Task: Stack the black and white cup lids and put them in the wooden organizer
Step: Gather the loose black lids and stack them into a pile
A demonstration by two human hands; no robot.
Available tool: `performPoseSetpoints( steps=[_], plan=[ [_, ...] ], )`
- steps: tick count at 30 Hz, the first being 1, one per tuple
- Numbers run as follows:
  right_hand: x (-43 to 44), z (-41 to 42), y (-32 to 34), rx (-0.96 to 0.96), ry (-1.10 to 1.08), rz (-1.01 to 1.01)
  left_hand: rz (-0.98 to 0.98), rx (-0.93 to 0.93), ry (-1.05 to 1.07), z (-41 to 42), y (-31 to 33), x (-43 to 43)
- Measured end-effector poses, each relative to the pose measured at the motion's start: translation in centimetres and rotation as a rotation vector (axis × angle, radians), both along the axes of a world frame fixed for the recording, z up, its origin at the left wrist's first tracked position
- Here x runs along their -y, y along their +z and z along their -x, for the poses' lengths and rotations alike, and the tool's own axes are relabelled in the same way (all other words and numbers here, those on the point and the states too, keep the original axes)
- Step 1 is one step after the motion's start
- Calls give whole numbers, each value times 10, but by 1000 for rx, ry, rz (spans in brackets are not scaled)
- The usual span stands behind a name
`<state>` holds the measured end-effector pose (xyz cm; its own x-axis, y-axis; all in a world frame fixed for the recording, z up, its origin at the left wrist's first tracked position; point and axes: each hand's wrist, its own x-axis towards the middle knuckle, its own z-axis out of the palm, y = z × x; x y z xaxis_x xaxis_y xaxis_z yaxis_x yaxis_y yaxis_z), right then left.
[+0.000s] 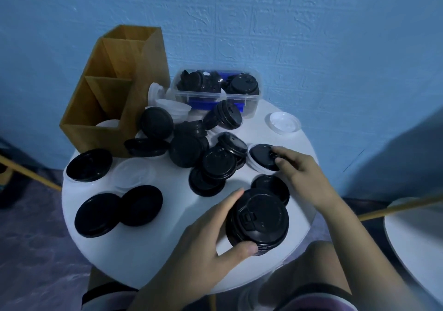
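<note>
My left hand (206,236) grips a stack of black lids (259,219) near the front of the round white table (143,258), thumb and fingers curled round its rim. My right hand (299,169) reaches to a single black lid (261,155) that lies on a white lid, and pinches its edge. A heap of loose black lids (191,147) covers the table's middle. The wooden organizer (112,95) stands at the back left, with a white lid (107,122) in its front compartment.
A clear plastic box (215,90) with several black lids sits at the back. A white lid (282,122) lies at the back right, clear lids (134,174) at the left. Two black lids (119,211) lie at the front left. A blue wall stands behind.
</note>
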<state>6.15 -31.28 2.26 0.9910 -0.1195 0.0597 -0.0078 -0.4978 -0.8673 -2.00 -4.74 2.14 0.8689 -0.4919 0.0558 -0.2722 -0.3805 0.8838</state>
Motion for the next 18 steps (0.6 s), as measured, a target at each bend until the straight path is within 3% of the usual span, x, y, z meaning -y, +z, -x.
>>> performPoseSetpoints(
  steps=[9,14,18],
  plan=[
    [-9,5,2,-16,147,-61,-5,18,-7,5,0,-3],
    [11,35,4,-29,39,-66,-68,61,1,5,-2,0],
    [0,78,16,75,-108,-40,-60,56,28,5,-3,2]
  ],
)
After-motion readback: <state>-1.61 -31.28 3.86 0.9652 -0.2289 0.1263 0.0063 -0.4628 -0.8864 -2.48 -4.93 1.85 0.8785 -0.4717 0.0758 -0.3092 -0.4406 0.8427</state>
